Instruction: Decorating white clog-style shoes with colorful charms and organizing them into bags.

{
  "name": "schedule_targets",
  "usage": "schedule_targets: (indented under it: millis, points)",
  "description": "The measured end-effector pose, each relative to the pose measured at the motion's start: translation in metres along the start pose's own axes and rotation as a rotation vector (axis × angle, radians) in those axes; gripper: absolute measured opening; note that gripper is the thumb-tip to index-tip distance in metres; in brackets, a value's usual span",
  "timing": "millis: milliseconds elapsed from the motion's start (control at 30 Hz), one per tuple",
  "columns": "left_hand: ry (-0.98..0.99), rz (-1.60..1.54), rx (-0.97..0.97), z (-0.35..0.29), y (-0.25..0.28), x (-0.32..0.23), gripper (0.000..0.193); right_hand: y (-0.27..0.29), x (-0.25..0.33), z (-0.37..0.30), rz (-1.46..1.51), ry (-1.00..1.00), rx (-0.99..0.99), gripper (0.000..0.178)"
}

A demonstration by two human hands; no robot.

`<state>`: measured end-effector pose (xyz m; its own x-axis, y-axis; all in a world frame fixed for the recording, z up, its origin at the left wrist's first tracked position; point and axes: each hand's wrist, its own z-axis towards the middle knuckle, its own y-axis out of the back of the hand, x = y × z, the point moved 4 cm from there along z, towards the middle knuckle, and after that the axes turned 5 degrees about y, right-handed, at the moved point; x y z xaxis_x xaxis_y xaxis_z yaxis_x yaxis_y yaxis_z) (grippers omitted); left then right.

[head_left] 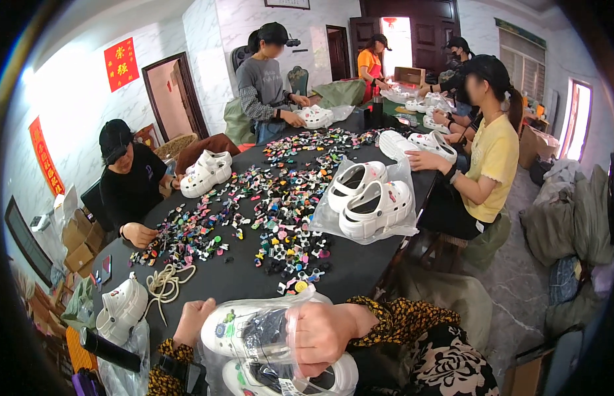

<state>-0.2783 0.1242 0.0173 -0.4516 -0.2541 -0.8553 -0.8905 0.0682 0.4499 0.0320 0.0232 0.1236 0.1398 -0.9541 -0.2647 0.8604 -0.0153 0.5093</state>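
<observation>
Pair of white clogs in a clear plastic bag, at the near edge of the black counter, right in front of the wearer. Right hand is clenched over the top of the bag, fingers curled around the film and the upper clog. Left hand sits on the bag's left side, fingers closed on the film or the shoe's heel end; exact grip partly hidden.

Handling, as a judgement: the clogs look like moulded foam, so light, thick-soled, springy, not fragile. The bag film is thin, glossy and crinkly, so likely slippery; a pinch on film alone would slide. Better to take hold through the film around the chunky sole or heel strap. The small charms on the uppers could snag the film.

Relative to the bagged pair:
- Beyond it, mid-counter: a wide scatter of small shoe charms, many colours, hard-looking little shapes.
- Beyond and right: a second pair of white clogs on an open bag, perforated tops, ridged soles.
- Left: a single white clog at the counter corner, with a coiled beige cord just past it.
- Lower left: a dark cylinder, kind unclear.
- Far side: other people seated round the counter, working with more white clogs.
</observation>
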Motion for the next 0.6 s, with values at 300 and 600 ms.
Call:
schedule_targets:
  millis: [300,600]
  points:
    - [-0.296,0.374,-0.363,0.015,0.034,-0.013,0.053,-0.003,0.0,-0.005,0.024,-0.024,0.047,0.033]
    - [-0.333,0.422,-0.456,0.03,0.055,0.002,0.055,-0.002,0.0,-0.012,-0.017,-0.048,0.045,0.039]
